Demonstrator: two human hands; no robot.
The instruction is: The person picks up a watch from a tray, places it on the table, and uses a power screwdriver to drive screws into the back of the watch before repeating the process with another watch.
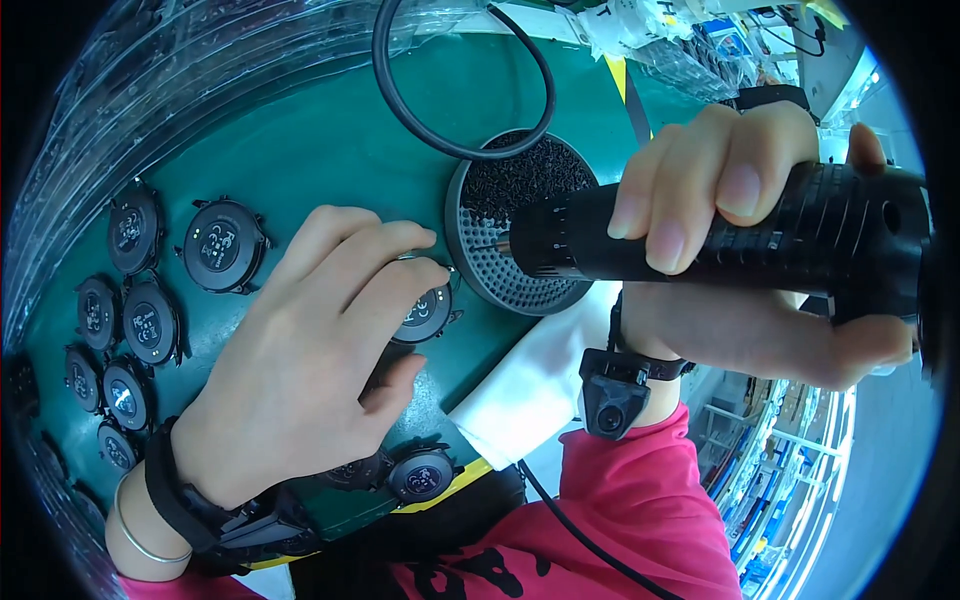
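Observation:
My right hand (pixel 730 200) is wrapped round a black electric screwdriver (pixel 600 230), held nearly level and pointing left. Its bit reaches over a round grey screw tray (pixel 455 220). Tiny black screws (pixel 525 175) are heaped on the tray's far side, and small holes cover its near part. Curled over a round black watch case (pixel 425 315), my left hand (pixel 310 330) has its fingertips at the far edge and its thumb close to the near side. The case lies back side up, partly hidden under the fingers.
Several more watch cases (pixel 220 245) lie at the left, with others (pixel 420 475) near the front edge. A black cable (pixel 385 70) loops above the tray. A white cloth (pixel 530 390) lies on the green mat (pixel 320 140). Clear plastic sheeting (pixel 200 90) borders the far left.

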